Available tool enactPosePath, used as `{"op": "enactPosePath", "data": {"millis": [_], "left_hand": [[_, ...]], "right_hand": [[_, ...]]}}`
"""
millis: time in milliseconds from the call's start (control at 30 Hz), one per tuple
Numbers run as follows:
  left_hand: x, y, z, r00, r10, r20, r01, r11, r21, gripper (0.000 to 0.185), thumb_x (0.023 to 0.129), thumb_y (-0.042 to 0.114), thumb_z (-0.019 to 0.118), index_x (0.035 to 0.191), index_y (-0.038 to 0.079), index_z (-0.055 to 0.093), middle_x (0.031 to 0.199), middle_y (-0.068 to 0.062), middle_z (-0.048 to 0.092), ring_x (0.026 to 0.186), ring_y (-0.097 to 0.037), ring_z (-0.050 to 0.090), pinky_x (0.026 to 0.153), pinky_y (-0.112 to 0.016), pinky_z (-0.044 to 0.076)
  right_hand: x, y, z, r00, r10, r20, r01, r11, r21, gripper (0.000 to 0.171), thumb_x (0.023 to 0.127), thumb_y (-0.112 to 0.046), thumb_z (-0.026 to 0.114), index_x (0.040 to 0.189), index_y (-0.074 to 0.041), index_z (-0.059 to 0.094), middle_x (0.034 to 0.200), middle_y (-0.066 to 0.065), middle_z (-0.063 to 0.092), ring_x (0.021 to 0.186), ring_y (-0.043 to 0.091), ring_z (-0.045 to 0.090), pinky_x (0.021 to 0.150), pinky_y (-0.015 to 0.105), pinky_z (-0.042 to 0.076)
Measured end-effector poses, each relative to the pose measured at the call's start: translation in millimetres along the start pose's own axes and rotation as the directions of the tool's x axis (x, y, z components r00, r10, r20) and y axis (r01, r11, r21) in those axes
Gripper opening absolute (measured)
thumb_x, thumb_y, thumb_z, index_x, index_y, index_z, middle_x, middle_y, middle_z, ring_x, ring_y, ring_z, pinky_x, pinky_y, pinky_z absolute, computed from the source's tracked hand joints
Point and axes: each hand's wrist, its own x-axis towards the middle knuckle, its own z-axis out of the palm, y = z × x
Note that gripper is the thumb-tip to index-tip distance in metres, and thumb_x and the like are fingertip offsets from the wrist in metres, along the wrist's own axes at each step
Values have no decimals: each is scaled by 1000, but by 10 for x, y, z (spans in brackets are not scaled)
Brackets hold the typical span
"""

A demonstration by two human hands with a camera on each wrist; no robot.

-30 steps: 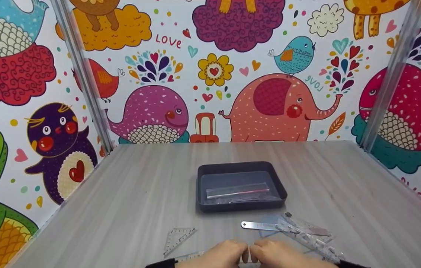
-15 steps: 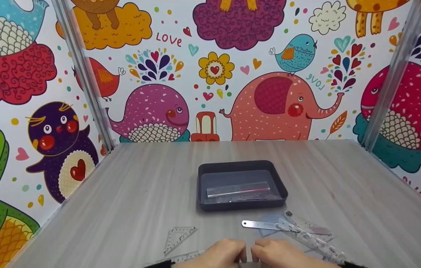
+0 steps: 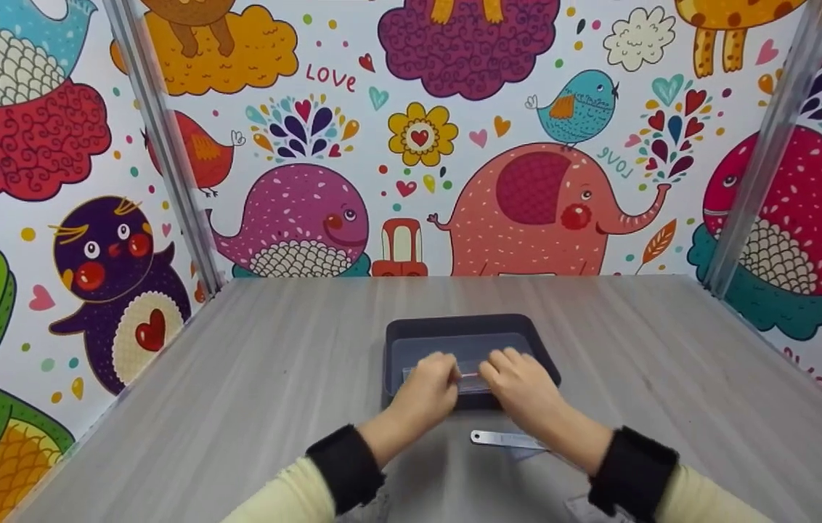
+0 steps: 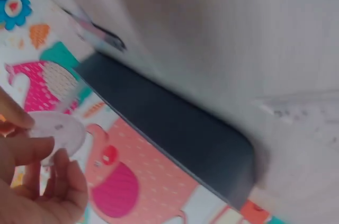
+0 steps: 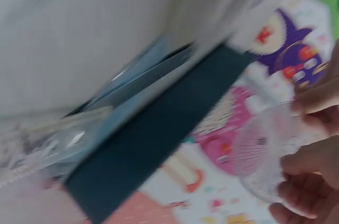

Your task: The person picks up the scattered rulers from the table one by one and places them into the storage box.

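Both hands are over the dark tray (image 3: pixel 398 335) in the middle of the worktop (image 3: pixel 251 378). The left hand (image 3: pixel 425 388) and right hand (image 3: pixel 520 385) pinch a small clear protractor (image 5: pixel 265 155) between them, fingers curled on its edge; the wrist views show that see-through half-disc held from both sides, above the tray's near wall. In the tray lies a clear bag with a red strip (image 3: pixel 470 376), mostly hidden by the hands. By my reckoning the protractor is at the tray but not yet let go, so the drop-off is unfinished. Left outside: a steel ruler (image 3: pixel 502 439) lies on the worktop just near of the tray. Cartoon wallpaper (image 3: pixel 542 203) rings the booth.
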Motion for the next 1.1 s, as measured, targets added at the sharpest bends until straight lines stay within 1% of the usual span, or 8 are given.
{"op": "enactPosePath", "data": {"millis": [167, 233, 367, 500, 633, 867, 967, 1100], "left_hand": [[241, -202, 197, 991, -132, 18, 130, 987, 98, 14, 63, -7, 51, 63, 8, 50, 61, -1, 46, 53, -15, 48, 46, -21, 38], [317, -265, 266, 981, -190, 35, 184, 975, 127, 15, 64, -8, 51, 64, 7, 50, 61, -2, 46, 53, -16, 48, 45, -22, 37], [394, -335, 379, 961, -264, 83, 246, 952, 180, 14, 67, -7, 53, 65, 6, 51, 62, -4, 46, 54, -17, 49, 45, -23, 37], [405, -348, 463, 950, -279, 139, 230, 929, 289, 10, 70, -3, 56, 68, 6, 51, 65, -6, 49, 57, -19, 52, 47, -26, 40], [383, -352, 512, 940, -287, 185, 206, 909, 364, 8, 71, 0, 55, 68, 6, 52, 69, -9, 54, 61, -22, 56, 50, -30, 43], [357, -389, 548, 906, -351, 236, 259, 901, 347, 5, 69, 1, 56, 67, 5, 57, 75, -11, 61, 68, -26, 59, 54, -34, 45], [351, -393, 555, 892, -376, 250, 285, 898, 335, 5, 68, 1, 56, 69, 4, 59, 77, -11, 61, 69, -26, 59, 55, -34, 45], [329, -395, 548, 881, -387, 271, 286, 893, 347, 6, 68, 3, 56, 66, 8, 59, 74, -7, 62, 65, -22, 59, 53, -33, 44]], "right_hand": [[83, 171, 414, 998, 23, 67, -22, 1000, -13, 13, 65, 1, 57, 67, -8, 48, 65, 3, 45, 55, 18, 42, 42, 26, 34], [118, 224, 553, 994, 37, 105, -37, 999, 2, 11, 66, 2, 56, 69, -7, 49, 66, 5, 46, 58, 19, 44, 43, 29, 37], [140, 264, 770, 987, 73, 141, -76, 997, 16, 11, 65, 3, 55, 70, -6, 49, 65, 6, 46, 58, 21, 44, 44, 30, 37], [109, 243, 901, 983, 100, 152, -103, 995, 16, 8, 67, -2, 57, 69, -6, 50, 64, 4, 46, 57, 20, 44, 42, 29, 38], [93, 211, 941, 969, 130, 209, -146, 987, 65, 9, 66, -4, 59, 66, -8, 51, 64, 3, 47, 58, 19, 45, 42, 28, 38], [132, 209, 911, 912, 112, 395, -186, 970, 156, 14, 65, -4, 60, 62, -12, 49, 58, -1, 49, 53, 16, 48, 42, 28, 37], [103, 226, 917, 910, 91, 406, -182, 964, 193, 14, 64, -3, 60, 61, -13, 51, 57, -3, 49, 51, 14, 49, 41, 26, 37], [53, 240, 907, 907, 65, 416, -177, 955, 237, 14, 61, -1, 61, 62, -13, 57, 56, -5, 52, 51, 12, 50, 42, 25, 38]]}}
